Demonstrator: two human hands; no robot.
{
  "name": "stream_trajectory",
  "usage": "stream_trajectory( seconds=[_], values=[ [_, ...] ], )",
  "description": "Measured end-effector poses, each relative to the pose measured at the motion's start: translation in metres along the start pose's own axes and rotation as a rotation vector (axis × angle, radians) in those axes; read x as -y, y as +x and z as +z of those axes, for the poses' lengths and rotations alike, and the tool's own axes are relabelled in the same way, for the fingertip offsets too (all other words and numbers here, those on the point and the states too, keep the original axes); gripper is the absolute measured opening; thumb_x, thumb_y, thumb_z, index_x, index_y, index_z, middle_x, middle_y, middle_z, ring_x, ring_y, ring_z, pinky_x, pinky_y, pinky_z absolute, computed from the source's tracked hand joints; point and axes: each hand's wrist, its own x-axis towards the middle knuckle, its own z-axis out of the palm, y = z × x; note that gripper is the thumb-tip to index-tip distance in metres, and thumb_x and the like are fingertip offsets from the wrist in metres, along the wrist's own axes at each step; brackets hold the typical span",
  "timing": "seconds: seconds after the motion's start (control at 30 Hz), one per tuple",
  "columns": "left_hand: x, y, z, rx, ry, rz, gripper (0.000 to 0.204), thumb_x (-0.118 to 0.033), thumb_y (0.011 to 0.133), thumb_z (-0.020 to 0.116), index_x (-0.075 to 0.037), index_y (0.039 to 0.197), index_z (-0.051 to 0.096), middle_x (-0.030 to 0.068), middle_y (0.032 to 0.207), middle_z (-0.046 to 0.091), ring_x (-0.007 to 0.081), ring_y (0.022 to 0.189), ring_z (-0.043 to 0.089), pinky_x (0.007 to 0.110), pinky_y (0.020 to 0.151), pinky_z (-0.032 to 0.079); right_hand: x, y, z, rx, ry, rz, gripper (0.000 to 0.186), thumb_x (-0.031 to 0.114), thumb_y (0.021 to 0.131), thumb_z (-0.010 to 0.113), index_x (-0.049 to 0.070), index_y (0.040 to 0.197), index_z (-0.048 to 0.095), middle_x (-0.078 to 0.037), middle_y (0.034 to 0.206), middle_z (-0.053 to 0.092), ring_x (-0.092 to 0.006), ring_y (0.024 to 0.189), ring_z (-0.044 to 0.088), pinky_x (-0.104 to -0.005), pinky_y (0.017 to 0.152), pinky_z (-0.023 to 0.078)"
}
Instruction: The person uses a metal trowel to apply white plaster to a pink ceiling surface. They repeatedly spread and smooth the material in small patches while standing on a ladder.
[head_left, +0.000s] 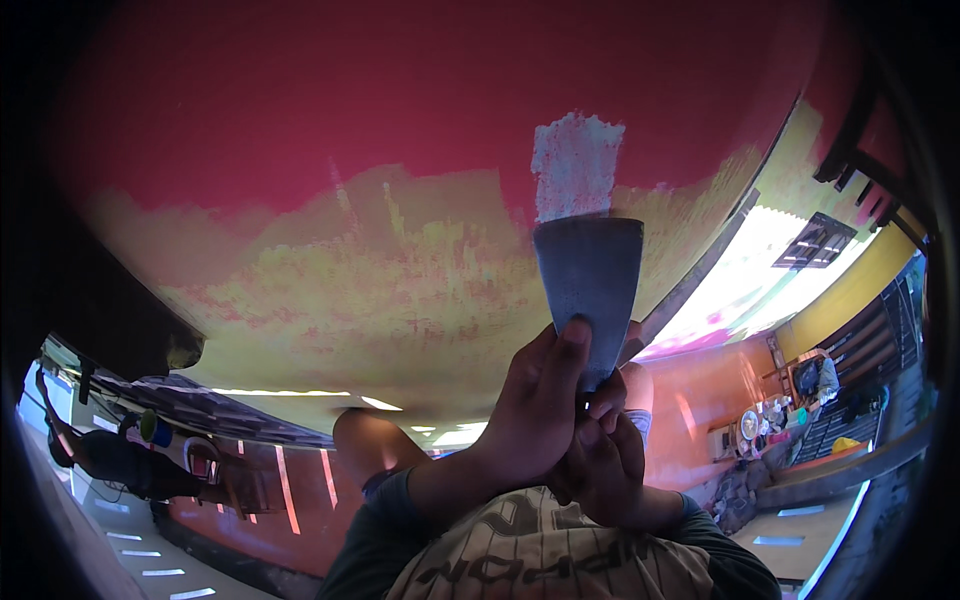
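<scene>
Scraper (pixel 592 280), grasped by the fingers of the left hand (pixel 535 400) and right hand (pixel 608 455), sits at the lower edge of the pale patch (pixel 577 160), apparently for scraping or smoothing that likely next calls for even pressure.

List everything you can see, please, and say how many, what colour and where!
Flat metal scraper: one, grey, centre
Broad painted surface: one, deep pink above and yellow-green below, top and middle
Rough scraped-looking patch: one, pinkish white, just above the scraper's blade
Square lattice panel: one, dark, upper right
Plain orange wall: one stretch, orange, lower right
Jumbled small items: too small to count, mixed colours, right
Other person: one, dark clothing, far left
Striped shirt: one, pale with dark sleeves, bottom centre
Knees: two, bare, either side of the hands
Left hand: one, bare, thumb on the blade
Right hand: one, bare, below the blade
</scene>
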Motion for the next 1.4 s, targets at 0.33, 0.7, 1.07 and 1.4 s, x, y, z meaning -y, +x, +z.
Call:
stream_trajectory(
  seconds=[0.33, 0.7, 1.07, 1.4],
  values=[
    [0.003, 0.007, -0.004, -0.005, 0.063, 0.063, 0.06, -0.05, 0.114, 0.032, 0.003, 0.132, 0.055, 0.001, 0.064, 0.048, 0.0116, 0.055, 0.046, 0.031, 0.064, 0.046, -0.007, 0.012, 0.001, -0.039, -0.116, -0.127, 0.025, 0.032, 0.113, 0.043, 0.008, 0.118, 0.047, -0.001, 0.077, 0.055, -0.009, 0.052, 0.049, -0.0252, 0.045, 0.038],
    [0.009, 0.006, -0.002, 0.028, 0.039, 0.05, 0.06, -0.052, 0.114, 0.033, 0.001, 0.134, 0.053, 0.0012, 0.067, 0.05, 0.0116, 0.057, 0.048, 0.03, 0.063, 0.045, 0.0, 0.005, -0.005, 0.034, -0.046, -0.089, 0.02, 0.026, 0.114, 0.04, 0.006, 0.117, 0.045, -0.004, 0.072, 0.054, -0.0113, 0.049, 0.049, -0.0256, 0.045, 0.04],
    [0.008, 0.005, -0.002, -0.015, 0.01, 0.007, 0.06, -0.052, 0.114, 0.034, 0.002, 0.133, 0.053, 0.0013, 0.067, 0.049, 0.0116, 0.056, 0.048, 0.03, 0.062, 0.046, -0.001, 0.004, -0.006, 0.002, -0.074, -0.054, 0.021, 0.024, 0.114, 0.039, 0.004, 0.116, 0.047, -0.006, 0.074, 0.057, -0.0125, 0.049, 0.052, -0.0265, 0.044, 0.043],
    [0.015, 0.002, -0.005, 0.015, -0.013, 0.018, 0.059, -0.05, 0.114, 0.033, 0.002, 0.132, 0.054, 0.0017, 0.066, 0.048, 0.011, 0.054, 0.045, 0.03, 0.062, 0.046, -0.003, -0.002, -0.006, -0.006, -0.149, -0.08, 0.013, 0.026, 0.113, 0.042, 0.014, 0.11, 0.046, -0.001, 0.073, 0.052, -0.0117, 0.051, 0.046, -0.0283, 0.044, 0.036]
  ],
)
